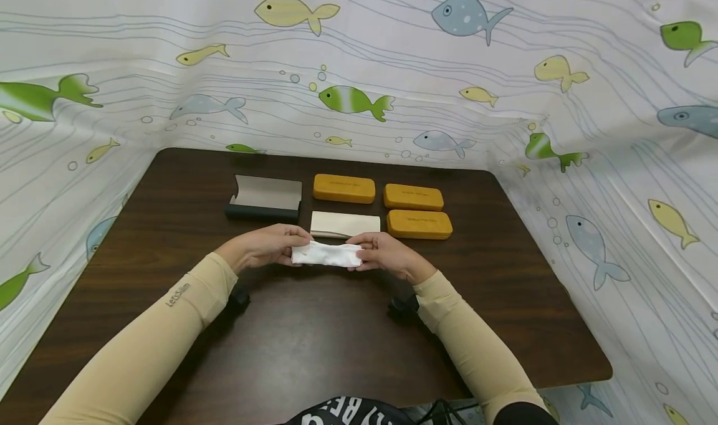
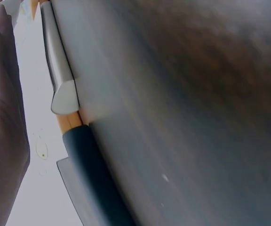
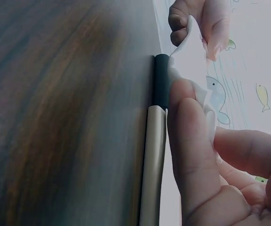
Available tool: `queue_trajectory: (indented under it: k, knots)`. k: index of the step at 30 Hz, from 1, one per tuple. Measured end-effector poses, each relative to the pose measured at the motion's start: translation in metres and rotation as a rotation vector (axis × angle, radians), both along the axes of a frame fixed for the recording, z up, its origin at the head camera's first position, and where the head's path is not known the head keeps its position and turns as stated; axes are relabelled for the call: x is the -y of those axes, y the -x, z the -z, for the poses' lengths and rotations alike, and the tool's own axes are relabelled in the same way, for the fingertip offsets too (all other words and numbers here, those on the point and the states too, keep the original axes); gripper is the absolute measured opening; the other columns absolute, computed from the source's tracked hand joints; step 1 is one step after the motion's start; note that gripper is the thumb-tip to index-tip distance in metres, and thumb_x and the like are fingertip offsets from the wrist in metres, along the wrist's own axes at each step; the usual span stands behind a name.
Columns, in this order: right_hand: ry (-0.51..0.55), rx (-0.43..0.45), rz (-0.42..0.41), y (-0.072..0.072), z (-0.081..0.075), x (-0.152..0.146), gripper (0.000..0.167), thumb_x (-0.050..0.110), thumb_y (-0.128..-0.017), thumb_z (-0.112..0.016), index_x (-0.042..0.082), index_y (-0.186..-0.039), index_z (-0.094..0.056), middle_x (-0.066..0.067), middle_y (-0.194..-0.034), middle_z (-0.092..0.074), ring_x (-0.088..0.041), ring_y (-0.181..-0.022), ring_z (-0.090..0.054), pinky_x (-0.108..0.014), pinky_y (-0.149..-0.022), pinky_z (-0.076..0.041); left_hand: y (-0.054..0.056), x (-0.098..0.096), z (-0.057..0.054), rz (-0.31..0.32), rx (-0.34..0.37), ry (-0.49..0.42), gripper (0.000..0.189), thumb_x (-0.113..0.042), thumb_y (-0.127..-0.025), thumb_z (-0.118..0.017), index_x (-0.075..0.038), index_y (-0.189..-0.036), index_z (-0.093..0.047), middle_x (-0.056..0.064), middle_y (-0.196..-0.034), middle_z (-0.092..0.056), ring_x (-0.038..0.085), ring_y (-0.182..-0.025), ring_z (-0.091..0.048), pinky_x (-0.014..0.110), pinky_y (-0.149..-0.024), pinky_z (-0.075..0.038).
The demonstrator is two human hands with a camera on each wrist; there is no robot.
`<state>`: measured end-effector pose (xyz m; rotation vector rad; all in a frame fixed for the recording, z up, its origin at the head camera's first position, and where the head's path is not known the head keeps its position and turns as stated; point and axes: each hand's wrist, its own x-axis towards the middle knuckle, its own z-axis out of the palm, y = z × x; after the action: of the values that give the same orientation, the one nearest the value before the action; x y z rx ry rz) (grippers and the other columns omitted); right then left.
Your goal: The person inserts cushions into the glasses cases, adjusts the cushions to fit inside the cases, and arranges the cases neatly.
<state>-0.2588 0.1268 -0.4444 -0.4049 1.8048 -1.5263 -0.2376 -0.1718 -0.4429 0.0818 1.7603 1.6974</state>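
Note:
A folded white cloth (image 1: 327, 254) is stretched between the two hands above the table. My left hand (image 1: 275, 244) pinches its left end, and my right hand (image 1: 387, 255) pinches the other. In the right wrist view the cloth (image 3: 188, 61) sits between the thumb and fingers of the right hand (image 3: 211, 179), with the left hand's fingertips at its far end. The left wrist view shows the left hand (image 2: 3, 117) along the edge and only a scrap of cloth. Just behind the hands lies a cream, flat-folded case (image 1: 344, 223), apart from them.
An open dark case (image 1: 263, 212) with a grey inside lies at the back left. Three mustard-yellow cases (image 1: 344, 188) (image 1: 414, 197) (image 1: 419, 224) stand at the back middle and right. The brown table (image 1: 314, 338) meets a fish-print curtain (image 1: 359, 57) behind and at both sides.

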Motion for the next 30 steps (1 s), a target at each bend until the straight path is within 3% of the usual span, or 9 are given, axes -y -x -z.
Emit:
queue_trajectory:
  k: [11,30]
  knots:
    - [0.003,0.005,-0.026,0.004,-0.001,0.015,0.038,-0.003,-0.104,-0.052,-0.006,-0.142,-0.049,-0.022,-0.122,-0.064,-0.026,-0.095,-0.072,-0.039,-0.089,-0.058,0.001,0.019,0.000,-0.015,-0.017,-0.023,0.031,-0.015,-0.106,-0.055,0.006,-0.128,-0.053,0.013,-0.111,-0.059,0.021,-0.091,-0.062,0.032,-0.080,-0.057]
    - [0.015,0.017,-0.058,0.013,0.005,0.043,0.038,-0.004,-0.104,-0.051,-0.006,-0.142,-0.050,-0.023,-0.126,-0.062,-0.024,-0.093,-0.072,-0.031,-0.082,-0.060,-0.002,0.048,-0.001,-0.045,-0.033,-0.018,0.033,-0.016,-0.106,-0.054,0.007,-0.129,-0.053,0.012,-0.110,-0.059,0.021,-0.092,-0.062,0.031,-0.083,-0.056]
